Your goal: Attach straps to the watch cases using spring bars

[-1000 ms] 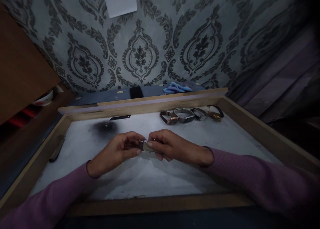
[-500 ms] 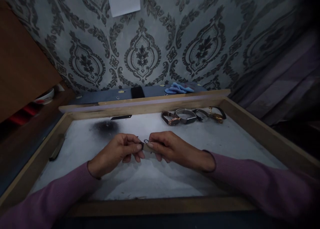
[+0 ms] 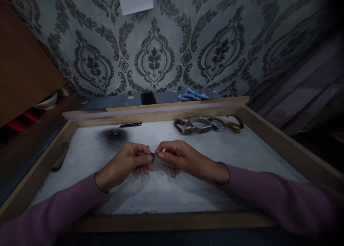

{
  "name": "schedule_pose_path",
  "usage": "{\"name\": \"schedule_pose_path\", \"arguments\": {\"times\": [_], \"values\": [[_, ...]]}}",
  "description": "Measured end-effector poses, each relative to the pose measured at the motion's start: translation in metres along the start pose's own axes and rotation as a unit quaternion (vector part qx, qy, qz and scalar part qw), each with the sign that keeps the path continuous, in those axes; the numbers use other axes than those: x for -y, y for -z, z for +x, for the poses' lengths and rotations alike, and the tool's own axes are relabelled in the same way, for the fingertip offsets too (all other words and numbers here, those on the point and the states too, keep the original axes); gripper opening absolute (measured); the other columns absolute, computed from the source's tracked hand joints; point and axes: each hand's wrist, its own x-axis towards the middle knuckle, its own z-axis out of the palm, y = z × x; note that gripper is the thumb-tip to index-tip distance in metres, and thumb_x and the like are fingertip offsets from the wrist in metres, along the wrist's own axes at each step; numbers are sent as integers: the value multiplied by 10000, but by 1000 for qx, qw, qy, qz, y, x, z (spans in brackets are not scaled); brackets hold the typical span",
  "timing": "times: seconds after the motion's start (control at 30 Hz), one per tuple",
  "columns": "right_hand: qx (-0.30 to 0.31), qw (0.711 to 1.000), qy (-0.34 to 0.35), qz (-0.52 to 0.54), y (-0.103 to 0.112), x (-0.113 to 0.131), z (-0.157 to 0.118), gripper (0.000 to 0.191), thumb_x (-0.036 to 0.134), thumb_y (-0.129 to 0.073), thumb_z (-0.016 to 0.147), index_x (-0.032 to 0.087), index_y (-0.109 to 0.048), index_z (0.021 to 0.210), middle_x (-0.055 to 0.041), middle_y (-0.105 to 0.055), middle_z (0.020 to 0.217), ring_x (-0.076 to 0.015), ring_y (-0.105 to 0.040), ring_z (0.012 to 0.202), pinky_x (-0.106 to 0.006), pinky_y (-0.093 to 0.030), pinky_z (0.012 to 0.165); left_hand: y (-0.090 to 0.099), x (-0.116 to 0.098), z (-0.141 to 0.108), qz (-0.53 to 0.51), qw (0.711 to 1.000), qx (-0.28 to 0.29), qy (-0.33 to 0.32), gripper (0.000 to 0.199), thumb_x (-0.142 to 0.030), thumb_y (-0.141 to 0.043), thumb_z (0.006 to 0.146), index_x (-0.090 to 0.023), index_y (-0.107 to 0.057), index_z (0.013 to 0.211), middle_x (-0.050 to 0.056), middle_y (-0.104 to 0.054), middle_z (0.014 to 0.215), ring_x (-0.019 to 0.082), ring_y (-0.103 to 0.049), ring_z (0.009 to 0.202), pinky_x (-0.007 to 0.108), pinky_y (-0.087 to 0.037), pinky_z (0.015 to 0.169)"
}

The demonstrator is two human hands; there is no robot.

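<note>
Over the middle of the white-bottomed tray, my left hand (image 3: 131, 160) pinches the dark end of a small strap, which looks like a watch strap (image 3: 161, 161). My right hand (image 3: 180, 156) grips the same strap from the other side, thumb on top. A thin metal buckle-like loop (image 3: 157, 151) shows at the right thumb and index tip. The fingers cover much of the strap. Beyond my right hand stand several watches, among them a dark-strapped one with a rose-gold case (image 3: 185, 127) and a grey-banded one (image 3: 201, 124).
A wooden rim (image 3: 161, 111) surrounds the tray. Inside lie a flat black blade-like strip (image 3: 130, 125), a dark powdery smudge (image 3: 114, 135) and a dark long-handled tool (image 3: 60, 158) at the left wall. Behind the rim are a blue cloth (image 3: 192, 94) and a black flat object (image 3: 148, 99).
The loop at my right fingertips has tilted and now looks like a thin line. My right hand has shifted slightly left, closer to the left hand, and less of the strap shows.
</note>
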Motion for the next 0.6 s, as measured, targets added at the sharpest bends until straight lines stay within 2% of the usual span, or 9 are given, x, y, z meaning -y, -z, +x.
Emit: {"name": "schedule_pose_path", "arguments": {"times": [0.27, 0.43, 0.6], "values": [[26, 1000, 1, 12, 0, -1, 1, 183, 254, -454, 959, 123, -576, 917, 10, -588, 650, -62, -569, 495, -161, -444, 462, 2, 4, 4, -8, 1000, 4, -3, 238, -318, -732, 700, -139, -575, 698, 15, -665, 600, 67, -513, 465, 180, -255, 407], [33, 998, -5, 57, 0, -6, 2, 218, 324, -512, 942, 121, -588, 966, -12, -627, 699, -82, -624, 547, -189, -519, 525, 3, 7, 6, -11, 1000, 13, -5, 235, -311, -744, 687, -134, -590, 691, 12, -663, 588, 61, -504, 463, 176, -256, 409], [-1, 998, -24, 62, 0, -11, 4, 244, 344, -535, 929, 133, -609, 1028, 5, -618, 638, -83, -620, 476, -156, -485, 419, 2, 5, 6, -21, 1000, 16, -5, 261, -316, -768, 661, -133, -582, 671, 12, -658, 567, 56, -481, 443, 175, -227, 394]]}}
